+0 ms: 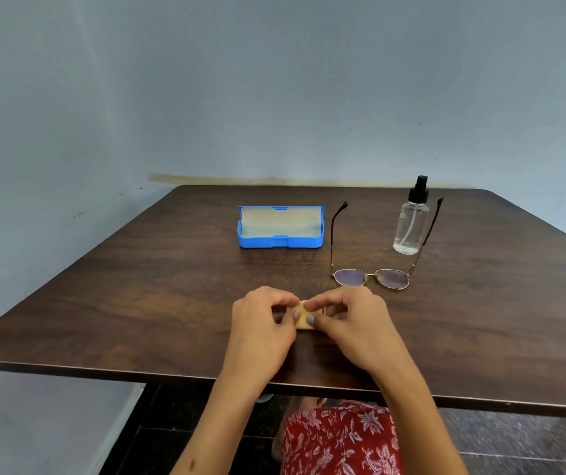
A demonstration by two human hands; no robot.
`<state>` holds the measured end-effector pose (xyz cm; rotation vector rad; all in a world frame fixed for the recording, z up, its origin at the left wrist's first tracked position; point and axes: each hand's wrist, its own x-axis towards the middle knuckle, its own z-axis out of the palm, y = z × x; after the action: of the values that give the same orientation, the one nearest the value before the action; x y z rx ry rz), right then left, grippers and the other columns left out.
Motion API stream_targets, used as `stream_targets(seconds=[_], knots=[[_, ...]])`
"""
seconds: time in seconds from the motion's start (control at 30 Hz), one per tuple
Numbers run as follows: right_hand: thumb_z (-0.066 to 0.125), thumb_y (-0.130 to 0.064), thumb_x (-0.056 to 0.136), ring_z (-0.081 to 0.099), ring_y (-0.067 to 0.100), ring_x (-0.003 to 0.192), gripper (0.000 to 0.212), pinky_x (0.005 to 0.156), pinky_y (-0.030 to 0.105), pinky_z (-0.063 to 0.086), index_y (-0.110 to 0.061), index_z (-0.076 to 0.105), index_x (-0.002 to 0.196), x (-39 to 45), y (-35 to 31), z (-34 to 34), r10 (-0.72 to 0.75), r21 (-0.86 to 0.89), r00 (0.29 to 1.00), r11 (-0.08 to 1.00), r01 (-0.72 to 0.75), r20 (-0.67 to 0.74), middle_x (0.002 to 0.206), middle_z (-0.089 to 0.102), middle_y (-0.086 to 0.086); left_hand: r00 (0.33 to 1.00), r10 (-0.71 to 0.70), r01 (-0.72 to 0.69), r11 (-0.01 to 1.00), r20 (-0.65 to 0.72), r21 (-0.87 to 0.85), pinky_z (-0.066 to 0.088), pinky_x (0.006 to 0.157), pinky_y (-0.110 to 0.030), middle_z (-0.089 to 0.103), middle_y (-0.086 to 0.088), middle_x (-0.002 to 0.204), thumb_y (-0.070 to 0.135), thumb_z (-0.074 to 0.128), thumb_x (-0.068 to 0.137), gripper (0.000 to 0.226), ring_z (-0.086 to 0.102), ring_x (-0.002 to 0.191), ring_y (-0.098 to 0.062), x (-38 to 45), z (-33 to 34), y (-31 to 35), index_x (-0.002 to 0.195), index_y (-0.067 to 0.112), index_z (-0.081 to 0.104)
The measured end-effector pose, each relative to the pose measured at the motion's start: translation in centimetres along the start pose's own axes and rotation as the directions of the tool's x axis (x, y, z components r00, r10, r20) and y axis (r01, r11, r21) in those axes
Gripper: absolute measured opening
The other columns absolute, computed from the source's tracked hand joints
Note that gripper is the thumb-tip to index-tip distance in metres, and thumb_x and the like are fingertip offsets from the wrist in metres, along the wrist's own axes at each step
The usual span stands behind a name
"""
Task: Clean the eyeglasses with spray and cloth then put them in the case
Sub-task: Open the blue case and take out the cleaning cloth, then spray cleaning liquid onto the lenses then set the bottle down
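On dark wooden table (137, 296) | grey wall (206, 97) behind | dark tiled floor (514, 437)

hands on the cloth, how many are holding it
2. The left hand pinches the left side of the folded yellow cloth, and the right hand pinches its right side, near the table front edge.

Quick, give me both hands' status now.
Left hand: pinching the folded yellow cloth.
Right hand: pinching the same cloth.
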<state>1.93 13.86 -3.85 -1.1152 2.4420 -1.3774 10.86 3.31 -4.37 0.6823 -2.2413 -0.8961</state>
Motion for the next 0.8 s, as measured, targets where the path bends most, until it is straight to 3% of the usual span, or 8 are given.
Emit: stream_targets(seconds=[0.2, 0.33, 0.47, 0.53, 0.63, 0.73, 0.8], knots=[[0.069, -0.022, 0.083, 0.045, -0.004, 0.063, 0.017, 0.063, 0.01, 0.033, -0.028, 0.074, 0.098, 0.0, 0.0, 0.3, -0.02, -0.125, 1.0, 0.992, 0.019, -0.003, 0.066, 0.047, -0.023, 0.995, 0.081, -0.095, 0.956, 0.062, 0.276, 0.02, 0.083, -0.007, 0.054, 0.008, 0.125, 0.02, 0.055, 0.091, 0.024, 0.039, 0.117, -0.007, -0.1, 0.1, 0.3, 0.109, 0.025, 0.069], [0.068, -0.029, 0.083, 0.052, 0.0, 0.07, 0.013, 0.07, 0.018, 0.042, -0.033, 0.072, 0.094, -0.5, -0.1, -0.6, -0.005, -0.131, 1.0, 0.991, 0.004, -0.012, 0.071, 0.056, -0.019, 0.995, 0.088, -0.101, 0.916, 0.052, 0.389, 0.024, 0.1, -0.023, 0.044, 0.01, 0.134, 0.02, 0.053, 0.09, 0.03, 0.028, 0.127, -0.009, -0.8, 0.2, 1.3, 0.117, 0.03, 0.061], [0.07, -0.029, 0.079, 0.06, -0.01, 0.067, 0.007, 0.069, 0.009, 0.044, -0.034, 0.07, 0.073, -0.9, 0.5, -5.1, 0.06, 0.049, 0.958, 0.998, -0.048, -0.281, 0.071, 0.068, -0.019, 0.947, 0.274, -0.271, 0.962, -0.169, 0.038, 0.045, 0.094, -0.028, 0.06, 0.012, 0.111, 0.015, 0.061, 0.084, 0.028, 0.052, 0.105, -0.003, -3.1, 2.3, 3.9, 0.11, 0.026, 0.064], [0.07, -0.027, 0.079, 0.06, -0.001, 0.065, 0.013, 0.074, 0.022, 0.048, -0.033, 0.069, 0.068, -0.6, 1.6, -8.3, 0.128, 0.121, 0.901, 0.989, -0.085, -0.414, 0.064, 0.066, -0.015, 0.954, 0.291, -0.3, 0.941, -0.075, -0.156, 0.047, 0.091, -0.026, 0.06, 0.016, 0.107, 0.025, 0.056, 0.087, 0.025, 0.054, 0.102, 0.004, -4.4, 4.4, 6.0, 0.111, 0.029, 0.062], [0.069, -0.023, 0.08, 0.063, 0.012, 0.067, 0.014, 0.079, 0.04, 0.052, -0.029, 0.069, 0.067, 0.2, 2.8, -12.1, 0.207, 0.198, 0.85, 0.972, -0.124, -0.484, 0.066, 0.068, -0.007, 0.954, 0.254, -0.181, 0.91, 0.156, -0.373, 0.045, 0.099, -0.03, 0.058, 0.014, 0.121, 0.04, 0.052, 0.091, 0.035, 0.052, 0.112, 0.0, -5.2, 7.9, 9.5, 0.125, 0.029, 0.053], [0.069, -0.016, 0.081, 0.065, 0.015, 0.068, 0.008, 0.081, 0.038, 0.054, -0.023, 0.07, 0.077, 2.1, 4.0, -14.6, 0.302, 0.27, 0.845, 0.943, -0.196, -0.441, 0.071, 0.068, -0.001, 0.912, 0.197, -0.02, 0.897, 0.361, -0.441, 0.03, 0.11, -0.023, 0.04, 0.006, 0.145, 0.051, 0.047, 0.091, 0.06, 0.037, 0.13, -0.005, -4.2, 10.6, 13.0, 0.142, 0.021, 0.034], [0.07, -0.012, 0.08, 0.064, 0.014, 0.071, 0.015, 0.077, 0.031, 0.053, -0.011, 0.07, 0.096, 2.9, 4.4, -15.2, 0.309, 0.298, 0.894, 0.93, -0.214, -0.323, 0.076, 0.067, 0.002, 0.885, 0.146, 0.089, 0.879, 0.443, -0.468, 0.017, 0.114, -0.023, 0.023, 0.001, 0.155, 0.059, 0.042, 0.089, 0.077, 0.021, 0.14, -0.008, -3.0, 12.1, 14.7, 0.148, 0.015, 0.019]])
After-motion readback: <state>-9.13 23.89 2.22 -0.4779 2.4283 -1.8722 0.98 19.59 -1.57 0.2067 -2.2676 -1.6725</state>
